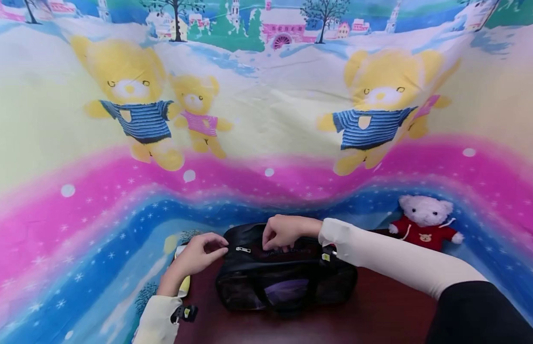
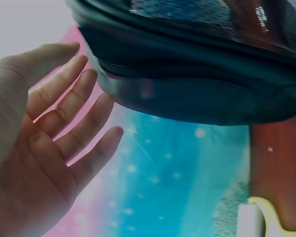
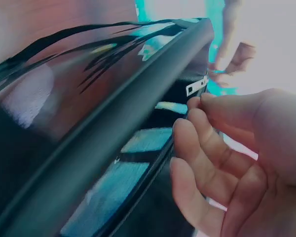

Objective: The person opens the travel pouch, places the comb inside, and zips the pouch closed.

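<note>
A black bag [image 1: 288, 286] with see-through panels stands on the dark red table. A metal zipper pull [image 1: 243, 249] lies at the left end of its top, clear of both hands in the head view. My left hand [image 1: 199, 253] is beside that end, fingers spread and loosely bent, its palm bare in the left wrist view. Over the bag's top hovers my right hand [image 1: 283, 232], to the right of the pull. In the right wrist view its thumb and index fingertips [image 3: 193, 102] come together just below the zipper pull [image 3: 196, 86]; nothing shows between them.
Something purple shows through the bag's front panel. A yellow-and-white object [image 1: 184, 286] lies partly hidden under my left forearm. A white teddy bear in a red hoodie [image 1: 425, 224] sits at the back right. Behind everything hangs a printed cloth [image 1: 266, 119].
</note>
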The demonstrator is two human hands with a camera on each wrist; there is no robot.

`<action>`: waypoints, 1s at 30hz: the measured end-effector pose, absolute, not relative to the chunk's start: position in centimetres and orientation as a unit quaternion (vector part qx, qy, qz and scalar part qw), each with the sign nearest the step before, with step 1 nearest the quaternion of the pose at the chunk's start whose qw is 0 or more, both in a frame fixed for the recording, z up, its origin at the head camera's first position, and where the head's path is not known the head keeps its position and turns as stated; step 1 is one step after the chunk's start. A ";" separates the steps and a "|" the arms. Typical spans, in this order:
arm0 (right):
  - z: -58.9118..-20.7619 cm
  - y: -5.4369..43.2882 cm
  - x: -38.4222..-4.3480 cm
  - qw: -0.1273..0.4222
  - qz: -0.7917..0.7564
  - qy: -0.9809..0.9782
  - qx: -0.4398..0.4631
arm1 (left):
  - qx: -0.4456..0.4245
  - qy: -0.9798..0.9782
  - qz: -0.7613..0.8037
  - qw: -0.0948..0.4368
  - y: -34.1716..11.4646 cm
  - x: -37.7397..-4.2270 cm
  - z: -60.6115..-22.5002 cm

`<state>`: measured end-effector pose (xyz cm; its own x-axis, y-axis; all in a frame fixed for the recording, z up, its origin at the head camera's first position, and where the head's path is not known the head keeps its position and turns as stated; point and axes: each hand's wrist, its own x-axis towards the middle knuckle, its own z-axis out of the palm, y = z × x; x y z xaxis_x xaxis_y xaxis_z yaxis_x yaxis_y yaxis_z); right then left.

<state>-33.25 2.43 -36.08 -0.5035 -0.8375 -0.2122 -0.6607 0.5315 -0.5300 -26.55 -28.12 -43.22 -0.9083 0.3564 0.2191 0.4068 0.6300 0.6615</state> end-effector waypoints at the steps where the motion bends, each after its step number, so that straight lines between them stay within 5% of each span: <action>1: -36.2 2.1 -33.3 0.228 -0.198 0.847 -0.437 | -0.212 -0.900 -0.381 0.030 -28.3 -26.5 -43.7; 18: -38.1 -1.3 -33.5 0.299 -0.221 0.857 -0.356 | -0.174 -0.868 -0.462 -0.051 -29.5 -26.2 -46.4; 30: -39.4 -2.1 -33.6 0.300 -0.271 0.850 -0.337 | -0.164 -0.863 -0.477 0.027 -29.0 -25.4 -47.5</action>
<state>-33.61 -2.08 -39.42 -0.5923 -0.7362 -0.3274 -0.4105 0.6254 -0.6636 -25.38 -29.01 -47.48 -0.9445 0.2582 0.2030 0.3093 0.4916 0.8141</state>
